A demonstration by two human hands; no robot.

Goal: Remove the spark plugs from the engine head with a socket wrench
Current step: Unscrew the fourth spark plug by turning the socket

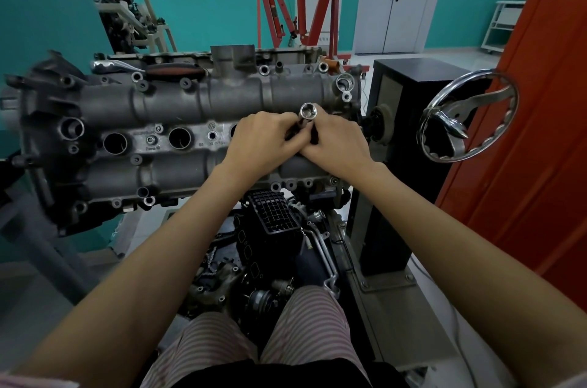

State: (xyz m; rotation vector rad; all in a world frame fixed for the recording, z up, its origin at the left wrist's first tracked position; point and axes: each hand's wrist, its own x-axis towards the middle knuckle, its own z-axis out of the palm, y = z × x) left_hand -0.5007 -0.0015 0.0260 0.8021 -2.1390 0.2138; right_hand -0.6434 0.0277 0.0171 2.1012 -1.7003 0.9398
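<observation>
You are standing over the engine head (pixel 178 120), which is lying lengthwise on its stand and filling the left and middle of your view. Along its central valley the plug wells are running in a row: two open bores (pixel 115 143) are showing dark towards the left end, and the rest of the row is lying under your hands near the right end. No spark plug is visible anywhere, so you cannot tell from here how many are already out.

Your left hand (pixel 263 139) and right hand (pixel 336 143) are meeting over that right-end well, both grips curled closed around the socket tool (pixel 308 111), whose chrome mouth is pointing up at you (so the socket seems to be out of a well rather than seated). This looks like handling between wells: either working a plug free of the socket or readying the tool. The next move is likely calling for turning the mouth down and lining it squarely over a bore before lowering.

A wrench with a red-and-black handle (pixel 173 70) is lying along the far edge of the head, towards the left, well apart from your hands. To the right, the stand's chrome handwheel (pixel 470 120) is crowding the head's right end, so swing room is better towards the left and towards you.
</observation>
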